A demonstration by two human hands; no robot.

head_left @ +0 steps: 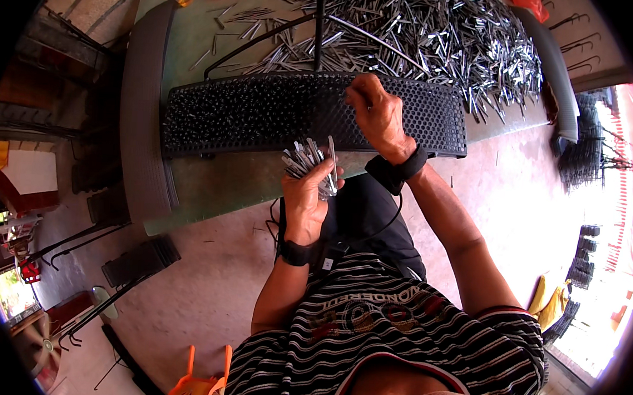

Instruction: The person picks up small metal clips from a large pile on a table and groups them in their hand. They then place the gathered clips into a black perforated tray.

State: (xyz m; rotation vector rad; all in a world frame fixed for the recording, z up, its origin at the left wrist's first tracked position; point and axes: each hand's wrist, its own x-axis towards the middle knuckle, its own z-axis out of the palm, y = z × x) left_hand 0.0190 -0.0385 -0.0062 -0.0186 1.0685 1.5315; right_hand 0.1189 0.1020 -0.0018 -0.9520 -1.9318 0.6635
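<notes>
My left hand (306, 203) is closed around a bunch of thin, shiny metal strips (306, 157), their ends fanning out above the thumb. It is just in front of a long black perforated tray (438, 122) lying across the table edge. Small metal ends (228, 114) crowd the holes on the tray's left and middle part, while open holes show toward its right. Over that right part is my right hand (383, 122), with fingers curled together near the holes. Whatever its fingertips pinch, if anything, is too small to make out.
A large heap of loose metal strips (425, 39) covers the far side of the green table (209, 192). Black bent rods (318, 40) rise behind the tray. A grey curved sheet stack (140, 117) hangs at the left. An orange plastic chair (198, 386) stands at lower left.
</notes>
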